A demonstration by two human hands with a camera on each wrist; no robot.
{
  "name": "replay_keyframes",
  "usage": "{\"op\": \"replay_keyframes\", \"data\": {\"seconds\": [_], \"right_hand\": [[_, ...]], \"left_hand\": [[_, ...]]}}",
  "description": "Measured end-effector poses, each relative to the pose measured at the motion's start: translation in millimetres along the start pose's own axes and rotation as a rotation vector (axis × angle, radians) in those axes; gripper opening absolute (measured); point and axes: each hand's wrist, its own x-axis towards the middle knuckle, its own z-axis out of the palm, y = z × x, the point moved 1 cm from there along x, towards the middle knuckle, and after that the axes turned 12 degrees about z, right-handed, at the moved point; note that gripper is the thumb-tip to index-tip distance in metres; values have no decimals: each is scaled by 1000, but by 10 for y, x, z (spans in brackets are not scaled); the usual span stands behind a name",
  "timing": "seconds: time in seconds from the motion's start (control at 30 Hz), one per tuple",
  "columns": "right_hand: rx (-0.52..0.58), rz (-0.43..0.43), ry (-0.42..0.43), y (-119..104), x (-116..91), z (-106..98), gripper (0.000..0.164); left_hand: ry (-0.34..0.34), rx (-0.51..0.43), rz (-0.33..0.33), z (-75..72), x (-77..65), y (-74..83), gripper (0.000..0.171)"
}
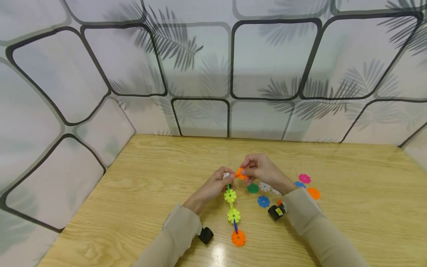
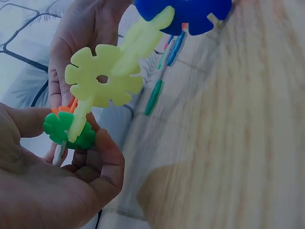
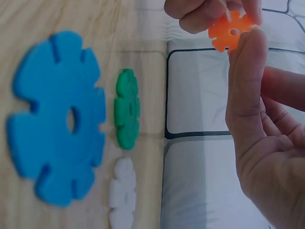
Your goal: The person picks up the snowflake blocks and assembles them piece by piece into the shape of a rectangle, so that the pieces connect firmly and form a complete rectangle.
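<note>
A chain of notched plastic interlocking discs runs toward the front of the table: white [image 1: 227,175], green [image 2: 57,128], several yellow [image 1: 230,195], blue [image 2: 186,14], and orange [image 1: 238,238] at the near end. My left hand [image 1: 218,181] grips the chain's far end, thumb and fingers about the green and white discs. With thumb and fingers, my right hand [image 1: 263,170] pinches another orange disc [image 3: 233,32] beside the white one. Fingers partly cover where these two meet, so I cannot tell whether they are joined.
Loose discs lie right of the chain: green [image 1: 252,188], white [image 1: 265,186], blue [image 1: 263,201], pink [image 1: 304,178] and orange [image 1: 314,193], several near or partly behind the right forearm. Black wrist cameras [image 1: 205,235] hang under both sleeves. A patterned wall [image 1: 203,116] borders the wooden table [image 1: 133,200].
</note>
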Motion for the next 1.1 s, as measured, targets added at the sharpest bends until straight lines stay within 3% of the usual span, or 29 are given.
{"op": "replay_keyframes", "data": {"seconds": [0.5, 0.87, 1.1], "right_hand": [[81, 33, 58, 2, 42, 30, 4], [2, 56, -36, 18, 4, -131, 23], [-48, 30, -12, -2, -39, -283, 37]], "left_hand": [[98, -20, 20, 64, 1, 4, 16], [99, -31, 14, 81, 5, 9, 18], [114, -58, 10, 46, 8, -8, 14]]}}
